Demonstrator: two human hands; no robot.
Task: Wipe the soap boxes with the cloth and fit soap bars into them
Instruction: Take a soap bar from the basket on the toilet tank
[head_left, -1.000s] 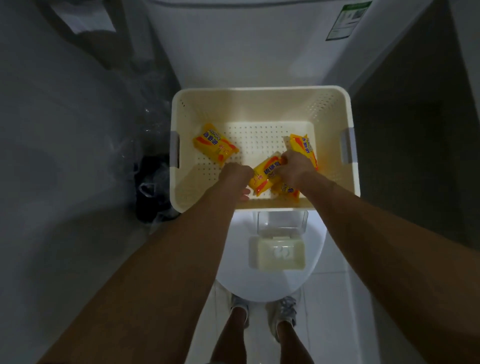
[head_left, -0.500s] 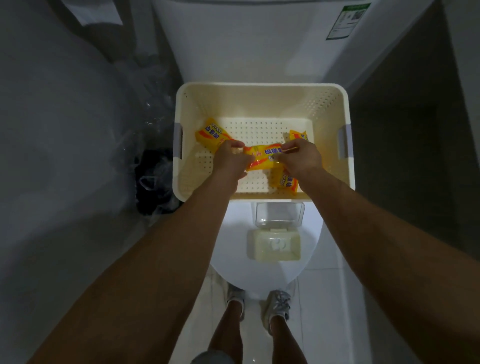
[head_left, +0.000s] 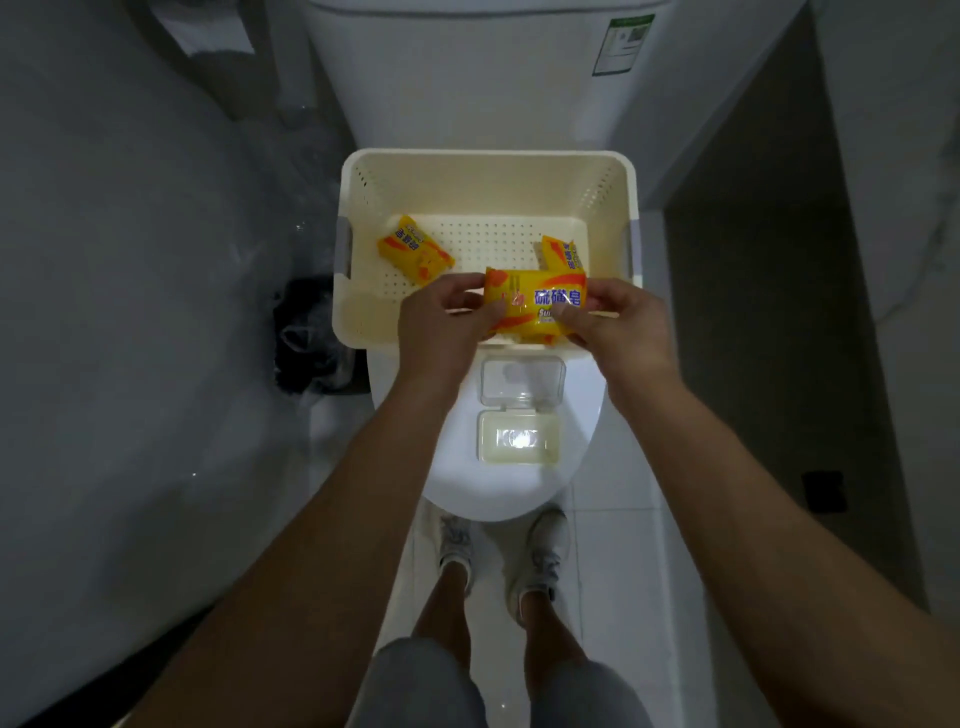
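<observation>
A white toilet lid (head_left: 519, 488) in a dim, white-tiled bathroom carries a perforated cream plastic basket (head_left: 488, 176) and, nearer the person than the grip, an open soap box (head_left: 519, 415) with a clear hinged lid and pale rectangular base. The left hand (head_left: 441, 332) and right hand (head_left: 618, 332) pinch opposite ends of a glossy yellow soap packet (head_left: 535, 306), held level above the basket's near rim. Beyond the grip, two more packets lie in the basket: one (head_left: 413, 254) left, one (head_left: 563, 252) right.
</observation>
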